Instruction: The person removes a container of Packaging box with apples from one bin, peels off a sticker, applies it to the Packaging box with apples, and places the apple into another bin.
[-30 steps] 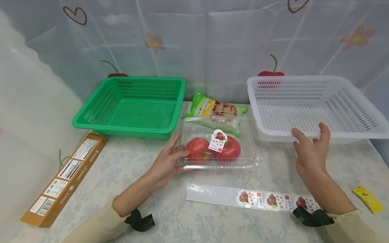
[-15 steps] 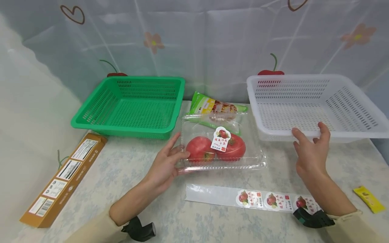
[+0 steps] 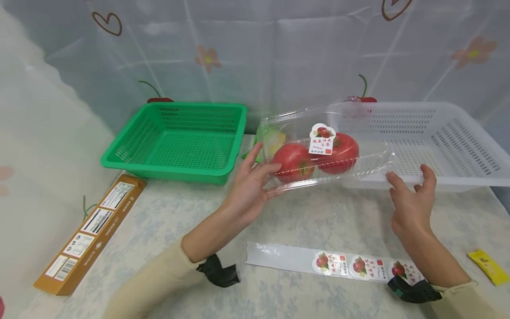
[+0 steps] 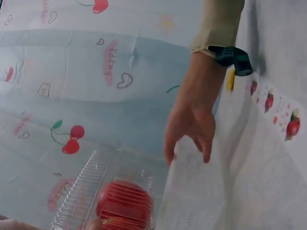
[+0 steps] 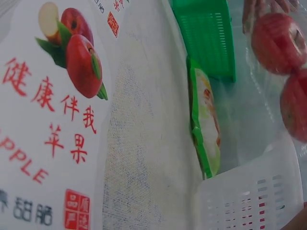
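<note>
My left hand (image 3: 249,190) grips the left end of a clear plastic clamshell box (image 3: 372,164), thumb on the front edge. The box is raised and tilted. Inside lie two red, tomato-like fruits (image 3: 294,161), and a white apple-printed label (image 3: 322,141) is on the lid. In the left wrist view the box (image 4: 81,187) shows at the bottom, with only bits of the left hand. My right hand (image 3: 412,206) holds the front rim of a white plastic basket (image 3: 470,180); the left wrist view shows the right hand (image 4: 194,120) with fingers on either side of the rim.
A green basket (image 3: 175,173) stands at the back left, beside a long brown box (image 3: 91,232). A green snack bag (image 3: 260,133) lies partly behind the clamshell. A strip of labels (image 3: 279,257) lies in front; a yellow packet (image 3: 489,266) is far right.
My left hand has lifted the clamshell box up and to the right, tilting it, so it now overlaps the white basket's left side. My right hand has stayed at the basket's front rim.
</note>
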Demonstrator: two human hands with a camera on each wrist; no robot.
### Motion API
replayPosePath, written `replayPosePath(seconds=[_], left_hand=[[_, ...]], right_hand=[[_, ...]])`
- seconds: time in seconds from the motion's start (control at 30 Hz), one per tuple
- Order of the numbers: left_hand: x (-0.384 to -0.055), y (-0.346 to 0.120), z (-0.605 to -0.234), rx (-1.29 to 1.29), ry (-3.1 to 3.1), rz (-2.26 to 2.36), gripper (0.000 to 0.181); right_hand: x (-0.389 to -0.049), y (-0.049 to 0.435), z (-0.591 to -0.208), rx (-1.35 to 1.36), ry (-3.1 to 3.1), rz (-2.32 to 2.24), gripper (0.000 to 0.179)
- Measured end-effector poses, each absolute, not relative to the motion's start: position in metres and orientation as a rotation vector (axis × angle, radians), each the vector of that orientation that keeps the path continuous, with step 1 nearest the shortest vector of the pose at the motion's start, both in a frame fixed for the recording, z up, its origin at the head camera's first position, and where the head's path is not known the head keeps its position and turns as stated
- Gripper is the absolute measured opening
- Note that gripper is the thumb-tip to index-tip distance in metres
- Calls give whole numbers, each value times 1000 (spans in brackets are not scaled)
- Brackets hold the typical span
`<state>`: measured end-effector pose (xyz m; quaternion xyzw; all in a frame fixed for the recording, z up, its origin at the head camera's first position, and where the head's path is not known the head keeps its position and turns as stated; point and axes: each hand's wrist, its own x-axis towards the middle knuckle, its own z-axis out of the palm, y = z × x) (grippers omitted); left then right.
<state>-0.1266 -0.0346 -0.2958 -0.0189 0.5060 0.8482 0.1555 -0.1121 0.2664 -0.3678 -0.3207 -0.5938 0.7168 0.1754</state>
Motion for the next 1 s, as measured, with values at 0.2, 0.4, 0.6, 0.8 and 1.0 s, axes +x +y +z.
replayPosePath(seconds=[0.2,0.4,0.6,0.8,1.0], left_hand=[[-179,36,-287,-96,1372,2458,71],[-202,116,-284,-190,1310,2523,68],[-200,171,-295,-188,1404,2495,64],[-200,197,-314,-311,1537,2412,65],[-203,207,-320,-374,1609,2374,61]], right_hand=[[-111,269,-368,-919,-1691,2021,83],[-110,269,-369,-941,-1666,2025,84],[-111,268,-369,-943,-1713,2022,80],[-112,266,-370,-934,-1764,1984,78],[-110,266,-371,-955,-1792,1957,80]])
